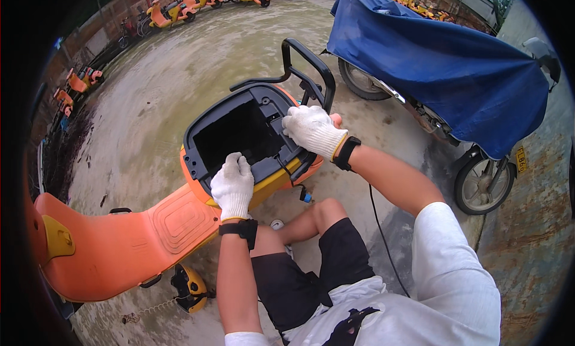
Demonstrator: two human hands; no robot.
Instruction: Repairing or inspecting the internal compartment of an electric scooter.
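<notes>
"Where is the orange scooter?"
"On the concrete ground, its storage compartment open."
"And the left hand and right hand?"
"Both curled at the compartment's rim; whether either grips, one cannot tell."

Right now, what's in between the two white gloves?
In the head view, part of the open black compartment of the orange scooter lies between the left hand and the right hand.
</notes>
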